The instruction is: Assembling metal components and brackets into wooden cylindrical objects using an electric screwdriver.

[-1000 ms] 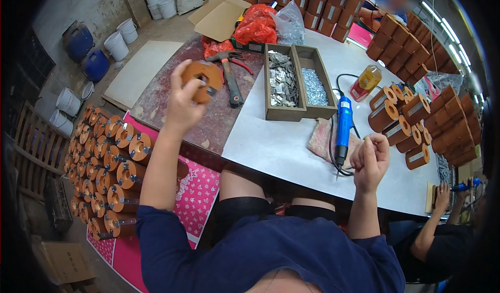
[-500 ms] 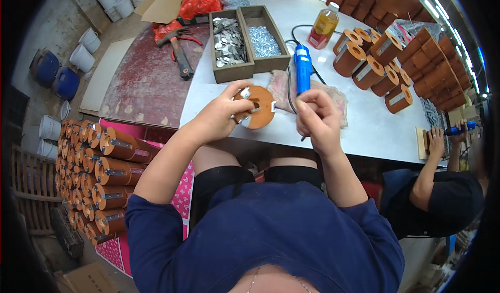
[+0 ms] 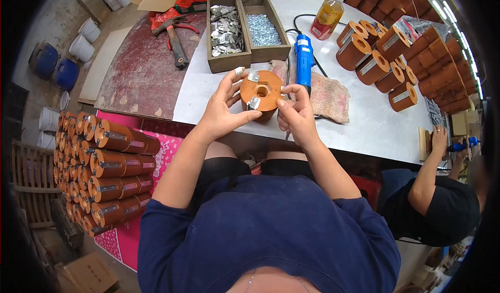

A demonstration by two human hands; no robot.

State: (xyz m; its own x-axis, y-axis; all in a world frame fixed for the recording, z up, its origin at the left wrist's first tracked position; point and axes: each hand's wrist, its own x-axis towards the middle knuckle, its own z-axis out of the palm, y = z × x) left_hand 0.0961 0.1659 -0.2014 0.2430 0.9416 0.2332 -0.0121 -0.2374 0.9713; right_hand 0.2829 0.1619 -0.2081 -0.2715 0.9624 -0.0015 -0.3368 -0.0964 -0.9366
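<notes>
A round orange-brown block point(image 3: 270, 79) with a hole in its middle stands upright near the table's front edge. Thin metal clips point(image 3: 254, 103) sit on its rim. My left hand point(image 3: 221, 103) curves around its left side, thumb against the front rim, one fingertip wrapped in white. At the right rim, my right hand point(image 3: 298, 115) pinches a small metal clip point(image 3: 283, 90) between thumb and forefinger. A thin dark rod shows below this hand; what it belongs to is unclear. Just beyond lies a blue electric screwdriver point(image 3: 303, 61), its lower end partly hidden by my right hand.
Behind the block stands a two-part wooden box point(image 3: 229, 63) with metal clips and screws. A hammer point(image 3: 177, 48) lies left, a cloth point(image 3: 330, 97) right. Beyond are a bottle point(image 3: 328, 16) and brown cylinders point(image 3: 374, 70); more cylinders point(image 3: 122, 163) are stacked left. A co-worker point(image 3: 432, 204) sits right.
My right hand has come left to the block's rim and now pinches a clip there. My left fingers have left the top face for the left side. The block looks more upright.
</notes>
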